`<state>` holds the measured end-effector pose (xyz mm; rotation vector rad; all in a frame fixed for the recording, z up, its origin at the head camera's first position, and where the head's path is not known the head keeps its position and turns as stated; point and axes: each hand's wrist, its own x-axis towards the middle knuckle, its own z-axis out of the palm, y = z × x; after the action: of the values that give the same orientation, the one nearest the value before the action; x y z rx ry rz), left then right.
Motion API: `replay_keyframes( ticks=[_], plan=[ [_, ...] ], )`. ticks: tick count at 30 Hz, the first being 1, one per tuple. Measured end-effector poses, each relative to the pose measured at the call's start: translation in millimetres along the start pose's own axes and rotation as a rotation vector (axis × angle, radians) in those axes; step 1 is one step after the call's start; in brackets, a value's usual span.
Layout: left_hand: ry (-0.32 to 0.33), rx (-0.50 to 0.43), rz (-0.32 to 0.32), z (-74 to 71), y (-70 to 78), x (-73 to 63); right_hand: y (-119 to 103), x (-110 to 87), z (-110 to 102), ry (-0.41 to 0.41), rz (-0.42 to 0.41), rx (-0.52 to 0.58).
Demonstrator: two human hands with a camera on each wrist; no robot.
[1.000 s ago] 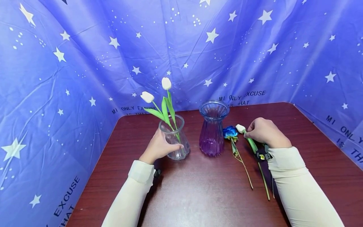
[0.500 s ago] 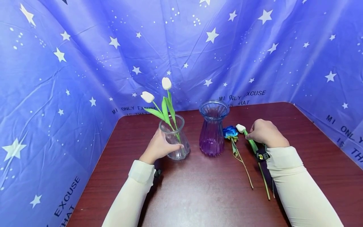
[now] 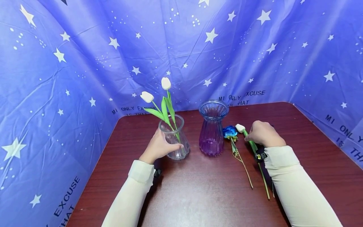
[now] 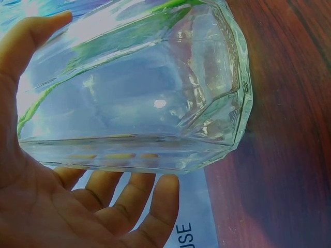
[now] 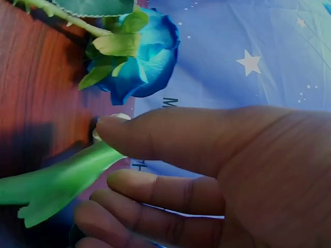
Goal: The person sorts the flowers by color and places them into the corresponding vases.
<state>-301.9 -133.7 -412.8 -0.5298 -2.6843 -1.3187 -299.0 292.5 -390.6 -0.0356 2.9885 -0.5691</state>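
My left hand [image 3: 158, 146] grips the clear glass vase [image 3: 181, 138], thumb across its front and fingers round the far side, also seen in the left wrist view. Two white tulips [image 3: 166, 83] with green leaves stand in this vase. My right hand [image 3: 265, 134] is over another white tulip [image 3: 240, 128] lying on the table. In the right wrist view its thumb [image 5: 150, 132] overlaps the blossom, and the index finger [image 5: 139, 186] lies below the stem with a gap showing. Beside that tulip lies a blue rose [image 3: 230, 132], apart from the hand.
A blue-to-purple ribbed glass vase [image 3: 212, 135] stands between the clear vase and the blue rose. Another thin stem [image 3: 273, 189] shows partly under the right forearm. A blue star-printed curtain [image 3: 181, 47] surrounds the dark red table [image 3: 195, 192].
The right hand has shifted slightly left and toward the near side along the tulip, which stays on the table. The left hand and the clear vase look unmoved.
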Motion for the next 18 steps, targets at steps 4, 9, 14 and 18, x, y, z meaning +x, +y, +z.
replay_keyframes(
  ticks=[4, 9, 14, 18],
  plan=[
    [-0.003, -0.011, 0.009, 0.9, -1.4, 0.6, 0.0, 0.6, 3.3, -0.011, -0.003, 0.002],
    [-0.012, -0.019, 0.011, 0.9, -2.7, -0.6, 1.0, 1.1, 7.0, -0.050, 0.006, 0.026],
    [-0.008, -0.014, 0.013, 0.2, -1.3, 0.8, 2.2, 3.7, 6.7, -0.041, 0.019, 0.020],
    [-0.010, -0.019, 0.006, 0.2, -0.9, 0.2, 5.6, 7.7, 8.6, -0.071, 0.040, 0.017]
  ],
)
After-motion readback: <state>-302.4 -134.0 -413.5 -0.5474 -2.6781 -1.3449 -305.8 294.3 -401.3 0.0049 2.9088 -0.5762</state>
